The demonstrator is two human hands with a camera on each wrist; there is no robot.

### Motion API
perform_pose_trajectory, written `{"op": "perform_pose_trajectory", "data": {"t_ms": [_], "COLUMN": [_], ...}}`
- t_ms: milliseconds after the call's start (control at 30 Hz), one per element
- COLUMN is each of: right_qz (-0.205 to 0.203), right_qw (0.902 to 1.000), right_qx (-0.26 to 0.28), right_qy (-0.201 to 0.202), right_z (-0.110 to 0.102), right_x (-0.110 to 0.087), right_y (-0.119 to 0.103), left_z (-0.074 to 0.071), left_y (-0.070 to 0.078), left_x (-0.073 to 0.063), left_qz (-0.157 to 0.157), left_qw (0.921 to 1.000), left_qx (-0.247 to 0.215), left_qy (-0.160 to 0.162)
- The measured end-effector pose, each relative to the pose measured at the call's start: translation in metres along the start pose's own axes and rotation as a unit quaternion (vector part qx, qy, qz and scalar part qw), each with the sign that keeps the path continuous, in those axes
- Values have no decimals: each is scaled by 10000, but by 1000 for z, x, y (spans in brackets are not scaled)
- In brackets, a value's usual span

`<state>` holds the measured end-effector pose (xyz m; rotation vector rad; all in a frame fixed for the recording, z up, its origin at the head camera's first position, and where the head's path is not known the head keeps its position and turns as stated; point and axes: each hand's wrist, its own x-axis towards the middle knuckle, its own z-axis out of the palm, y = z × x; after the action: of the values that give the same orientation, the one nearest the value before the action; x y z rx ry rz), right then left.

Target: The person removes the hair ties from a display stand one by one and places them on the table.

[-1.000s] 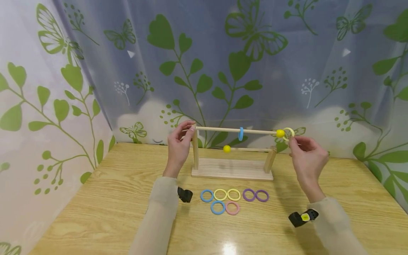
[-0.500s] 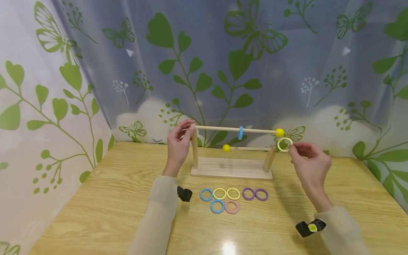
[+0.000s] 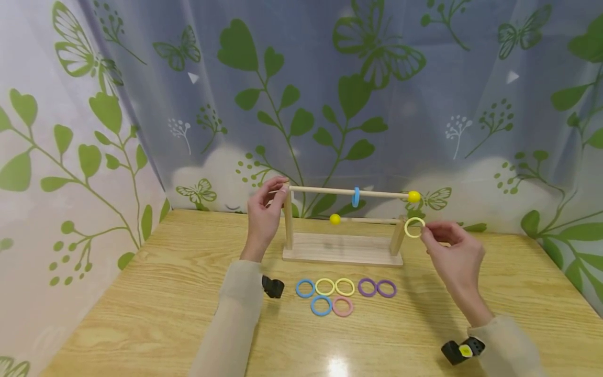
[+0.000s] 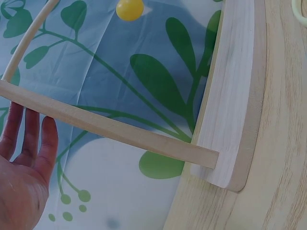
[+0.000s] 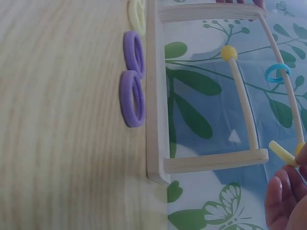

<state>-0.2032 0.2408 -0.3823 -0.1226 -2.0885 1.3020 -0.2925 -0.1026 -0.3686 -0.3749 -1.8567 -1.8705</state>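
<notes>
My left hand (image 3: 265, 220) grips the top of the tall left post of a wooden stand (image 3: 343, 249). In the left wrist view, its fingers (image 4: 32, 136) rest against that post (image 4: 110, 125). A pale yellow ring (image 3: 415, 228) is pinched between the thumb and fingertips of my right hand (image 3: 454, 251), just right of the short right post and below the upper rod's yellow ball end (image 3: 414, 197). One blue ring (image 3: 355, 197) hangs on the upper rod. The lower rod, on the right post, ends in another yellow ball (image 3: 335, 219) and carries no ring.
On the table in front of the stand lie blue rings (image 3: 321, 306), yellow rings (image 3: 345, 287), purple rings (image 3: 387, 288) and one pink ring (image 3: 343, 306). A patterned curtain (image 3: 301, 94) hangs close behind the stand.
My right hand has lowered the yellow ring from beside the upper rod's ball end to beside the top of the right post. The left hand and the blue ring on the rod stay put.
</notes>
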Motion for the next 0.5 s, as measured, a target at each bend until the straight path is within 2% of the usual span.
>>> {"op": "perform_pose_trajectory", "data": {"t_ms": [200,500], "right_qz": [-128,-101], "right_qw": [9998,9992], "right_qx": [-93,-158], "right_qy": [-115,-365], "right_z": [1,2], "right_x": [-6,-15], "right_y": [3,7], "left_z": [0,-1], "left_y": [1,0], "left_x": [-1,-1], "left_qz": [-27,174], "left_qw": [10000,9998], "left_qx": [12,-38], "left_qy": [10,-41]}}
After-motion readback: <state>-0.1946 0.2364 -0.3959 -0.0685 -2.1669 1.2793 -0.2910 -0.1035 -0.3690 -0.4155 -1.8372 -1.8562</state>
